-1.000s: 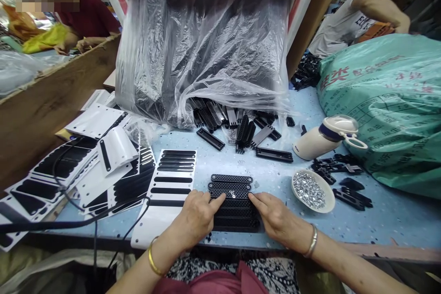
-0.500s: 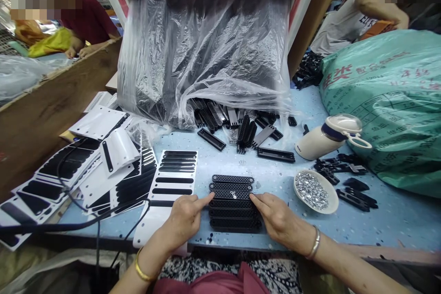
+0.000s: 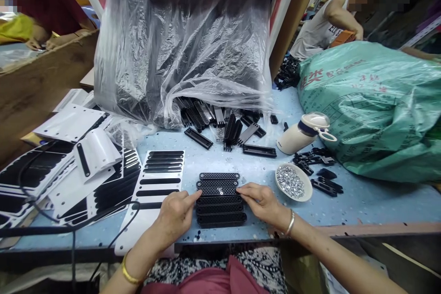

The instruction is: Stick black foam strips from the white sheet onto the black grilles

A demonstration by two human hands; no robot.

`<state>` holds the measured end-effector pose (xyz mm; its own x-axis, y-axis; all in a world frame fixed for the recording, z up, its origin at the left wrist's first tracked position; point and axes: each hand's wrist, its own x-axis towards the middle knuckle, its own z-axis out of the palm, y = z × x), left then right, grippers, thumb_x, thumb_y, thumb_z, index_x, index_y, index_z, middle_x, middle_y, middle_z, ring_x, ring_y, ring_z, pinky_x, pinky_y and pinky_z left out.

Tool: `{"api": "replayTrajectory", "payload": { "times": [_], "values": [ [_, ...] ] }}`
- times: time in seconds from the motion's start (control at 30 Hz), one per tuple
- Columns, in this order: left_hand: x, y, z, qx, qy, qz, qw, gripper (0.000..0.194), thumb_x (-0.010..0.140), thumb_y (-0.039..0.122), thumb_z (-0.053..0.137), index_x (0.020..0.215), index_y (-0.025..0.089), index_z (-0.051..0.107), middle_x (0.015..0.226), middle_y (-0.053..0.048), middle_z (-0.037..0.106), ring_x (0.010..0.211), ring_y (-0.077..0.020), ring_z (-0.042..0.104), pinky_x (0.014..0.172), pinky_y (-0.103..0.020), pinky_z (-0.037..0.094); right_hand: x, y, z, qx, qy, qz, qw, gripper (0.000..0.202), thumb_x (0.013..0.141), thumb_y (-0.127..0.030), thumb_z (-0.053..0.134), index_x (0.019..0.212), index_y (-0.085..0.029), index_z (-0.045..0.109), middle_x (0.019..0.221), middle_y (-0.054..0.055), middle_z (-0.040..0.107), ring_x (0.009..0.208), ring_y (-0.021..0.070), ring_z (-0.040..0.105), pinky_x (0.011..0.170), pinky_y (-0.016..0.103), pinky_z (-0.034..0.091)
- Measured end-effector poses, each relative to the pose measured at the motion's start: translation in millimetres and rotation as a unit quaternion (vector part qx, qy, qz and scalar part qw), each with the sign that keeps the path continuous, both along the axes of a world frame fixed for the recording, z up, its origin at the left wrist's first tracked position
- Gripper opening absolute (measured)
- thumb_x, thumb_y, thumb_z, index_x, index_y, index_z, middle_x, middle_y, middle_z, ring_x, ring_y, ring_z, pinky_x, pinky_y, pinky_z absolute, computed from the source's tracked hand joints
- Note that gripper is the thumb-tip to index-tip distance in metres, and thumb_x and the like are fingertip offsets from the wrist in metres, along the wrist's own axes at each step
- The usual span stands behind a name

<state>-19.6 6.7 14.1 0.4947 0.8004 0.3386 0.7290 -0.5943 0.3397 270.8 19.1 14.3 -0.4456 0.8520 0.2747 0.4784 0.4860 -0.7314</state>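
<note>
A row of black textured strips (image 3: 220, 211) lies stacked edge to edge in front of me, with several small silver rings (image 3: 221, 190) on the middle of one strip. My left hand (image 3: 176, 211) is closed, its index fingertip touching that strip's left end; anything under the fingertip is hidden. At the same strip's right end, my right hand (image 3: 263, 200) has thumb and index finger pinched together. What is in the pinch is too small to make out. The two farthest strips show a silver ring at each end. To the right of my right hand stands a white bowl (image 3: 308, 191) of small silver rings.
Sheets of black stickers (image 3: 160, 181) lie at left under a black cable (image 3: 89, 225). Behind, loose black parts (image 3: 230, 131) spill from a clear plastic bag (image 3: 213, 55). At right are a cream bottle (image 3: 292, 138), black pieces (image 3: 327, 186) and a green sack (image 3: 379, 115). Two people sit beyond.
The view has swung right, so everything sits farther left. My right fingers have drawn closer together at the strip's right end. My left fingertip stays at its left end.
</note>
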Motion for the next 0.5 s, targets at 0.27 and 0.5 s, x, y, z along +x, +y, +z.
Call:
{"api": "replayTrajectory", "payload": {
  "times": [0.27, 0.5],
  "values": [
    [2.9, -1.3, 2.2, -0.002, -0.036, -0.001, 0.999, 0.035, 0.085, 0.007, 0.040, 0.108, 0.014, 0.066, 0.060, -0.002, 0.056, 0.052, -0.0139, 0.053, 0.051, -0.024, 0.045, -5.7, 2.3, -12.2, -0.025, 0.054, -0.071, 0.996, 0.019, 0.084, -0.015, 0.057, 0.086, -0.021, 0.074, 0.080, 0.005, 0.074, 0.072, 0.0173, 0.069, 0.066, 0.030, 0.059],
    [3.0, -0.3, 0.4, -0.006, -0.057, -0.004, 0.998, 0.035, 0.087, 0.007, 0.038, 0.107, 0.012, 0.066, 0.058, -0.002, 0.056, 0.051, -0.0140, 0.053, 0.050, -0.024, 0.043, -5.8, 10.6, -8.3, -0.167, 0.078, -0.129, 0.974, 0.008, 0.072, -0.016, 0.067, 0.073, -0.019, 0.074, 0.072, 0.004, 0.072, 0.066, 0.0166, 0.067, 0.062, 0.028, 0.055]
  ]
}}
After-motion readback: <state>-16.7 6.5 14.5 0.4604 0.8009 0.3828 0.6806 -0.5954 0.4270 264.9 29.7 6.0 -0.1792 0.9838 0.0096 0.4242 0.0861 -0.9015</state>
